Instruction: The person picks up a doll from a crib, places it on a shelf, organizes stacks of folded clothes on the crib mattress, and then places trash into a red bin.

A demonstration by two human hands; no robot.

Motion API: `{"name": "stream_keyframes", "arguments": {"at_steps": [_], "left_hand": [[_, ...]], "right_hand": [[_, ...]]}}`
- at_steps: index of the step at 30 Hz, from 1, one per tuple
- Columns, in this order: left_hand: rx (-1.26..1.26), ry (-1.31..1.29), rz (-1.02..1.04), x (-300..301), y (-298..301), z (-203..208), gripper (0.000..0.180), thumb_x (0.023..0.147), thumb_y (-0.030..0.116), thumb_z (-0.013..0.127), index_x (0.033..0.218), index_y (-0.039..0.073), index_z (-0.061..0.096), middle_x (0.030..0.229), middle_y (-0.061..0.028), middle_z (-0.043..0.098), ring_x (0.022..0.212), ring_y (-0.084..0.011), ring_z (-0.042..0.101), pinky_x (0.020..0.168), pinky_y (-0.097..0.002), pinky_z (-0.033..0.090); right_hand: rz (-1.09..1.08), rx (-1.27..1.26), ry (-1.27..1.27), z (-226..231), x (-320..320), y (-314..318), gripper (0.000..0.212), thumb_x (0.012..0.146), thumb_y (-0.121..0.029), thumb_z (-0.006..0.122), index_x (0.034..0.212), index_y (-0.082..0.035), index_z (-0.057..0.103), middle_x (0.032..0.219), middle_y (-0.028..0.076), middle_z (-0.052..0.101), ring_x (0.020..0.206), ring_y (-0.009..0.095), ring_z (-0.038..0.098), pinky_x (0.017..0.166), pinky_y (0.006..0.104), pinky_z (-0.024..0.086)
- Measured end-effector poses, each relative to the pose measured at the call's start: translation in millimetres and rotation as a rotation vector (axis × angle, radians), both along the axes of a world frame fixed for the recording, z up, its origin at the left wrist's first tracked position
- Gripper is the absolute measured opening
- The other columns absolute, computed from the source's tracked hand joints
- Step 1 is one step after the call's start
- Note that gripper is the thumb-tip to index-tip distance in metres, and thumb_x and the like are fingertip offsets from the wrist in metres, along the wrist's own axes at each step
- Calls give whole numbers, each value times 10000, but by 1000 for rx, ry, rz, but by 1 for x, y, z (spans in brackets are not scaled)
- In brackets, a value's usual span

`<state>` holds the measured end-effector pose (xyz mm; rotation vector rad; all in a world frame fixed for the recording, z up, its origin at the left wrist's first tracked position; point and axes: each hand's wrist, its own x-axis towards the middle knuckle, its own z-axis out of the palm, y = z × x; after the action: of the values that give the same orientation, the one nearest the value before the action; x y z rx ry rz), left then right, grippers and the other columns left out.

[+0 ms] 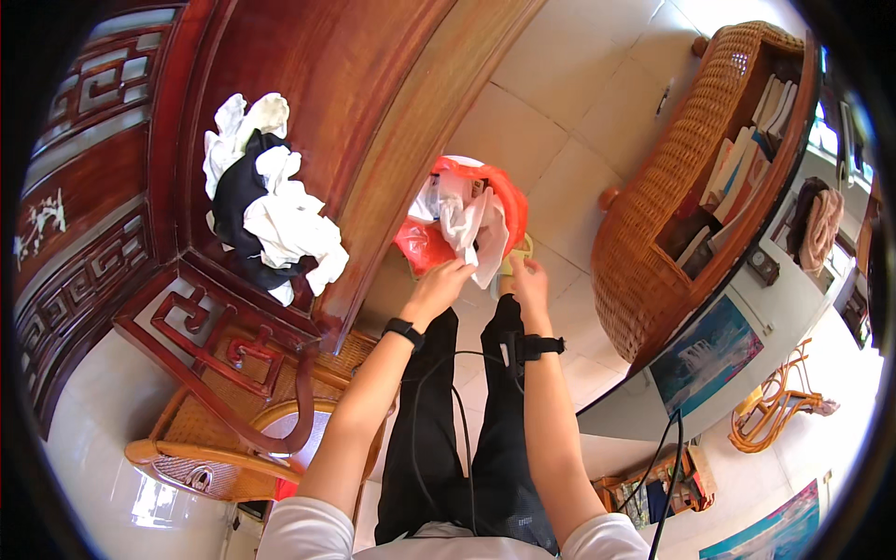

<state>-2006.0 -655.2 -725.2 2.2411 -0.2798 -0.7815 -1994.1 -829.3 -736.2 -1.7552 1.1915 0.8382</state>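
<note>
Fabric, a crumpled white cloth (471, 224), is draped over the red plastic bag (509, 201) lining a small bin on the tiled floor (551, 84), just ahead of the knees. The bag's near edge is pinched by the left hand (439, 283), while the cloth's hanging end is touched by the right hand (528, 280); a firm grasp cannot be confirmed there. The cloth is best gathered fully before being pressed down, the bag mouth being kept wide.
</note>
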Motion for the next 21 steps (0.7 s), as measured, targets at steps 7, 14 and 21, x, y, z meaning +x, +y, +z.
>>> {"name": "stream_keyframes", "arguments": {"at_steps": [7,14,21], "left_hand": [[-205,-108,176,-10,18,46,133,746,4,482,869,28,528,818,-105,549,788,-271,547,666,-336,457],[-298,-86,184,-14,2,61,132,739,18,524,869,1,507,841,-130,564,786,-275,566,690,-321,454],[-450,220,986,-17,9,38,225,806,178,526,949,38,421,803,-61,547,708,-128,531,618,-240,415]], "right_hand": [[57,135,93,32,24,37,689,649,-509,602,1010,73,532,903,217,592,874,305,572,741,338,436],[544,-112,48,55,28,40,323,743,-274,508,863,14,591,817,268,565,815,387,551,723,424,439],[538,-118,-57,92,-12,33,228,696,-84,458,840,40,584,732,266,561,750,393,558,671,422,452]]}}
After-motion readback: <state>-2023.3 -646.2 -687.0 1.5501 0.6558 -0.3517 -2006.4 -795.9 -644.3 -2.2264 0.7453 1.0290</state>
